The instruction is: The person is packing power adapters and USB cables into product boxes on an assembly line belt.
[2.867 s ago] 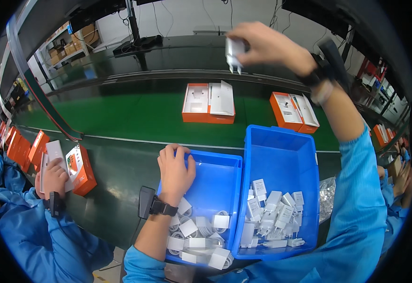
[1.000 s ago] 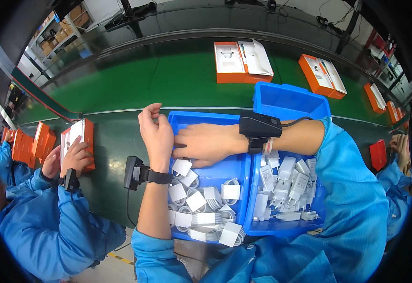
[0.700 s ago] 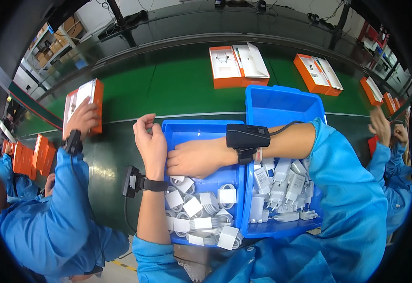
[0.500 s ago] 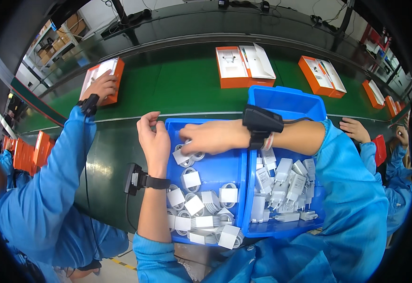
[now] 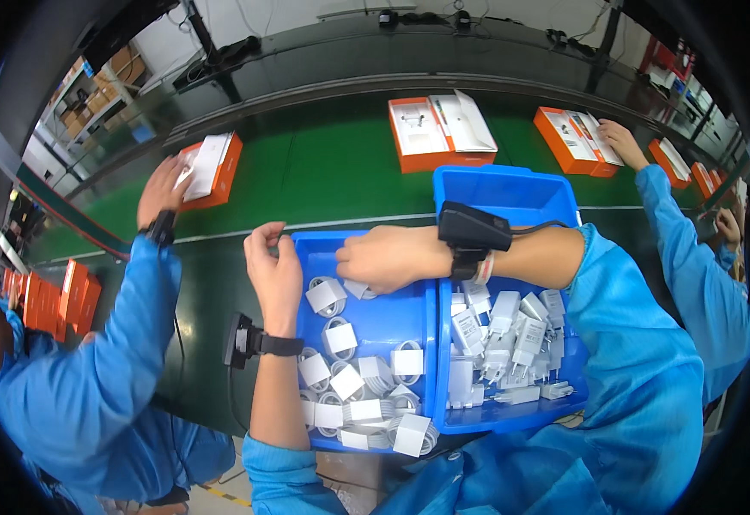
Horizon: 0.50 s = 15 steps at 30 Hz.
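Observation:
My right hand [image 5: 396,257] reaches across the left blue bin, its fingers curled over a white coiled cable [image 5: 358,289] with a paper band. The hand hides part of that coil. A separate banded cable [image 5: 327,297] lies just left of it, and several more coils fill the bin's near half. My left hand [image 5: 273,273] is raised at the bin's left edge, thumb and fingers apart, holding nothing. White charger plugs [image 5: 525,339] are heaped in the adjoining blue bin [image 5: 465,421], beneath my right forearm.
Beyond the bins runs a green conveyor [image 5: 323,163]. An open orange box [image 5: 443,160] stands on it, with another [image 5: 576,163] farther right under a co-worker's hand [image 5: 622,142]. At left, a co-worker's hand [image 5: 162,190] touches an orange box [image 5: 230,172]. Behind the plugs is another blue bin [image 5: 508,193].
My right hand has drawn slightly rightward with a coil, uncovering the cable beside it. The co-worker's hand at right has reached out to an orange box. My left hand stays nearly still.

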### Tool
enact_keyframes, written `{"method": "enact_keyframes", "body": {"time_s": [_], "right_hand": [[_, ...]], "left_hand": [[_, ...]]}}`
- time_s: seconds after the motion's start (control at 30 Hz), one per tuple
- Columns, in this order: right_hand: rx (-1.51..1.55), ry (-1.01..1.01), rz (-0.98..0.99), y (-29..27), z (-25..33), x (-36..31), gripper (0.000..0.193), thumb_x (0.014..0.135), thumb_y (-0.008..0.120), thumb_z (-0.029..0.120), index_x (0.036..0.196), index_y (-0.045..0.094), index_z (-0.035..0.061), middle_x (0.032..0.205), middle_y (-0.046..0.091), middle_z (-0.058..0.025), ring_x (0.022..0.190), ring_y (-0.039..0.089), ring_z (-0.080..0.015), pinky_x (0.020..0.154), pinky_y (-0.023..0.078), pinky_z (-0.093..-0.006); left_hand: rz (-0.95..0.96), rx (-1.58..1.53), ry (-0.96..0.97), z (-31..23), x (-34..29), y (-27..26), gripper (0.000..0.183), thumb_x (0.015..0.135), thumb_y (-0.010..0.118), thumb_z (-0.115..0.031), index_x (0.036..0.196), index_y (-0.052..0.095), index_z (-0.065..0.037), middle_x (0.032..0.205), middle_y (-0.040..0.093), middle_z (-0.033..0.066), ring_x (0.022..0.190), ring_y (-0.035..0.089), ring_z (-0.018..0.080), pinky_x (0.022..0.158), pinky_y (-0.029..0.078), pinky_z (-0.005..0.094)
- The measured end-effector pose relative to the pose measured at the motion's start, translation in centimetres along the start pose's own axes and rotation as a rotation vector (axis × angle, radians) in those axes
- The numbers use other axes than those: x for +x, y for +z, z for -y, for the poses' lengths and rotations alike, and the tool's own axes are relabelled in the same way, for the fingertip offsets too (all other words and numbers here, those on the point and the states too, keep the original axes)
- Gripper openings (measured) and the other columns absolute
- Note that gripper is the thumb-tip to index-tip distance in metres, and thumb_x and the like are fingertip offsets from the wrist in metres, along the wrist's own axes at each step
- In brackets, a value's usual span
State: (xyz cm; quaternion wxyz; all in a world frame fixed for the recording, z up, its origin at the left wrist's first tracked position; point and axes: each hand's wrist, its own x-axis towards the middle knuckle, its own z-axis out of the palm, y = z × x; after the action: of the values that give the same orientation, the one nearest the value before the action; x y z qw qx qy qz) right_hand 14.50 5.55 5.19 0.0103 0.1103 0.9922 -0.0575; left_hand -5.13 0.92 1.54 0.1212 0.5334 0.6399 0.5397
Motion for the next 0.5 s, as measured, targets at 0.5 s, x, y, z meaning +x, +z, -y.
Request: {"method": "enact_keyframes", "body": {"time_s": [0.5], "right_hand": [[-0.019,0.122,-0.345,-9.1,-9.3,-5.8,0.045,0.075,0.074,0.033,0.105,0.065,0.0011,0.103,0.065,-0.0166,0.1,0.062,-0.0349,0.086,0.051,-0.0433]], "left_hand": [[0.04,-0.071,-0.047,-0.3,-0.1,0.3,0.016,0.09,0.056,-0.004,0.104,0.063,0.001,0.104,0.058,0.0103,0.093,0.057,0.0207,0.085,0.047,0.0341]]}}
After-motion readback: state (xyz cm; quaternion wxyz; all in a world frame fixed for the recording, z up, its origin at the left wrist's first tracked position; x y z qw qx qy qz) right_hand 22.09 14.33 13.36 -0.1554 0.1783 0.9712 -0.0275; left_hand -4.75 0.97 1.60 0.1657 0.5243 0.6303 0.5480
